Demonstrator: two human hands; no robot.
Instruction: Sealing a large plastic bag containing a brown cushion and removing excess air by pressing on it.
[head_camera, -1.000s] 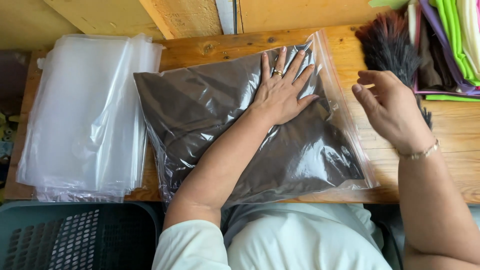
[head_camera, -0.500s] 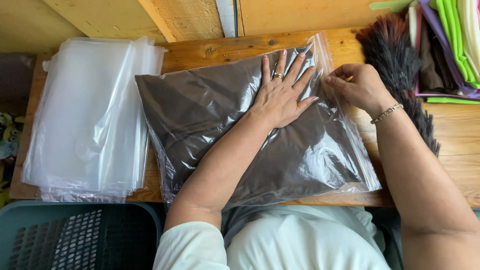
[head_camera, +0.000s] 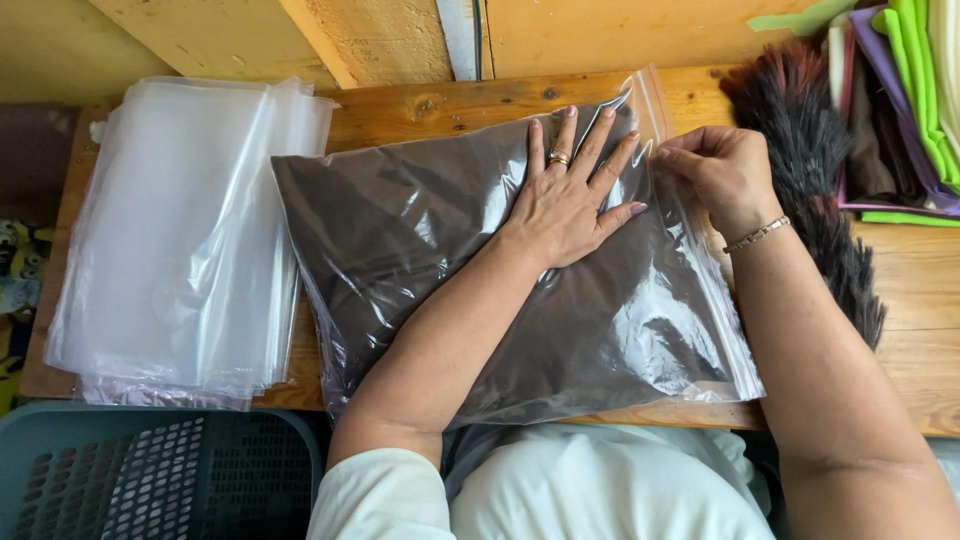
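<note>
Your left hand (head_camera: 567, 195) lies flat, fingers spread, on the clear bag of dark fabric (head_camera: 480, 270) mid-table, while your right hand (head_camera: 715, 172) pinches its right edge, hemmed by the feather duster (head_camera: 820, 170) alongside, empty bags (head_camera: 180, 240) stacked at left.

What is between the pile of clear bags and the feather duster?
In the head view, the filled bag of dark stuff lies between the empty clear bags and the feather duster, with both hands on it.

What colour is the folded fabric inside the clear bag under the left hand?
Dark brown fabric, seen through the glossy clear bag in the head view; the left hand presses flat on it.
</note>
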